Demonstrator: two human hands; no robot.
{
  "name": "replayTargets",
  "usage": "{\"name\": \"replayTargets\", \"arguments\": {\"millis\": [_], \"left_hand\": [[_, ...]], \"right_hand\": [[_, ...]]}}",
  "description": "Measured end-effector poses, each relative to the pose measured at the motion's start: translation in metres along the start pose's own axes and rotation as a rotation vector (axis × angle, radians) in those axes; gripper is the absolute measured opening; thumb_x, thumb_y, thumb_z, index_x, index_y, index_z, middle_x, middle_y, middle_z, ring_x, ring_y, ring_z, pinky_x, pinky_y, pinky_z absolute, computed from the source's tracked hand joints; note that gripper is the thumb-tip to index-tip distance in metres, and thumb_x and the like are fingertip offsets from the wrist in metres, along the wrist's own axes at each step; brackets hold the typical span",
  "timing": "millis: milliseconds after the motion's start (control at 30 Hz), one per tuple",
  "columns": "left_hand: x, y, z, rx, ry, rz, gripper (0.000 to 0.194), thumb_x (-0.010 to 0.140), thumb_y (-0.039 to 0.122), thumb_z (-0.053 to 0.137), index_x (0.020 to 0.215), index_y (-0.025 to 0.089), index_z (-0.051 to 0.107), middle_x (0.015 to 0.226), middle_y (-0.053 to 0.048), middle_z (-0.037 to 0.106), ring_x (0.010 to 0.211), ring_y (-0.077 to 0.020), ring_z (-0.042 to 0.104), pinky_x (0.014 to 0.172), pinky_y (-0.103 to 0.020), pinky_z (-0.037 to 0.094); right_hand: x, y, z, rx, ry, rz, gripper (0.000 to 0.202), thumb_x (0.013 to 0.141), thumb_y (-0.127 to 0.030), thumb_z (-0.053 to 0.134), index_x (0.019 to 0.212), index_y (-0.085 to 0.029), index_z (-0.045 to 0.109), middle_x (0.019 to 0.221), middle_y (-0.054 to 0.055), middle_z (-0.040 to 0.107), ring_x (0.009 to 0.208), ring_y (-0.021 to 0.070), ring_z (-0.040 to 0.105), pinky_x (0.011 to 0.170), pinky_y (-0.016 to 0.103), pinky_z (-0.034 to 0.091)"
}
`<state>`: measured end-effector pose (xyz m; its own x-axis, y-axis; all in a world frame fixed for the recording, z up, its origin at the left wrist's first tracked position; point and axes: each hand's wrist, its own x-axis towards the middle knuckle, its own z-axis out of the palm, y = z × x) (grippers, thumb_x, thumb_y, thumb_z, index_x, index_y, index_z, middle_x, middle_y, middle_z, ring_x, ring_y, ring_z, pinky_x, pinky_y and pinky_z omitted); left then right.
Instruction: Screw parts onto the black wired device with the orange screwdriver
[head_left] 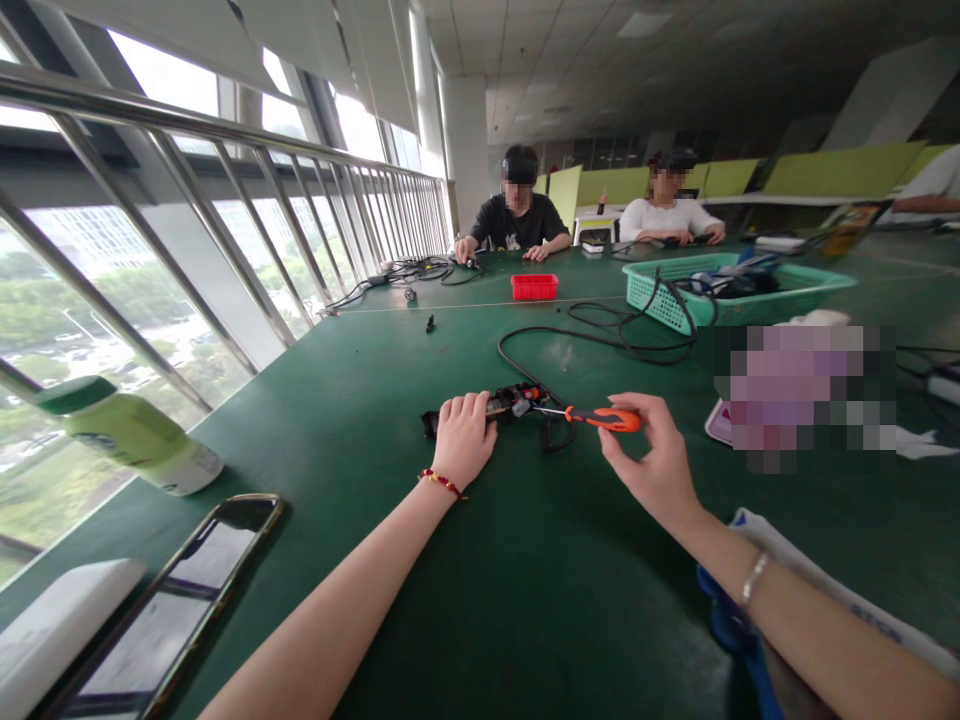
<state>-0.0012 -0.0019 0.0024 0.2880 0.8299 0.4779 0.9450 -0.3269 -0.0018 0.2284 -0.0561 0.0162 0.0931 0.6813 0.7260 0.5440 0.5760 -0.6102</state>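
Observation:
My left hand point(466, 436) is closed over a dark, opened-up device point(517, 397), pressing it to the green table. Inner parts and a small grey piece show at the device's right end, and a black cable point(517, 335) trails from it. An orange and black screwdriver point(606, 418) lies nearly level, its shaft reaching the device's right end. My right hand point(651, 450) pinches the back of its handle between thumb and fingers. Exactly where the screwdriver's tip rests is too small to make out.
A phone point(187, 590) and a white box-shaped object point(67, 620) lie at the near left beside a green-capped bottle point(131, 435). Farther off are a red tray point(534, 287) and a teal basket point(802, 290) of tools. Two people sit across the table.

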Motion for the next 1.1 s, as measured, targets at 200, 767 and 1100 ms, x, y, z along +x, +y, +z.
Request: {"name": "replayTargets", "arguments": {"millis": [200, 767, 1100], "left_hand": [[0.0003, -0.0008, 0.0007, -0.009, 0.006, 0.007, 0.037, 0.084, 0.023, 0.044, 0.12, 0.015, 0.047, 0.109, -0.009, 0.057, 0.101, -0.0254, 0.05, 0.093, -0.04, 0.037], [0.0, -0.0017, 0.0021, -0.02, 0.005, 0.007, 0.037, 0.083, 0.023, 0.044, 0.119, 0.016, 0.047, 0.108, -0.01, 0.057, 0.1, -0.0251, 0.05, 0.092, -0.04, 0.038], [0.0006, -0.0007, -0.0003, -0.011, 0.005, 0.003, 0.037, 0.083, 0.023, 0.044, 0.119, 0.016, 0.047, 0.107, -0.01, 0.058, 0.1, -0.0255, 0.05, 0.092, -0.04, 0.037]], "right_hand": [[-0.0004, -0.0021, -0.0018, -0.053, -0.204, 0.147, 0.014, 0.082, -0.033, 0.051, 0.087, -0.021, 0.057, 0.056, -0.003, 0.053, 0.056, 0.0143, 0.054, 0.058, 0.028, 0.044], [0.0015, -0.0062, -0.0019, -0.047, -0.086, 0.047, 0.024, 0.078, -0.028, 0.056, 0.101, -0.02, 0.058, 0.075, 0.001, 0.059, 0.068, 0.0153, 0.058, 0.066, 0.029, 0.048], [0.0015, -0.0085, -0.004, -0.047, -0.196, 0.159, 0.024, 0.085, -0.035, 0.047, 0.082, -0.019, 0.065, 0.051, -0.003, 0.054, 0.042, 0.0098, 0.048, 0.043, 0.023, 0.036]]}}
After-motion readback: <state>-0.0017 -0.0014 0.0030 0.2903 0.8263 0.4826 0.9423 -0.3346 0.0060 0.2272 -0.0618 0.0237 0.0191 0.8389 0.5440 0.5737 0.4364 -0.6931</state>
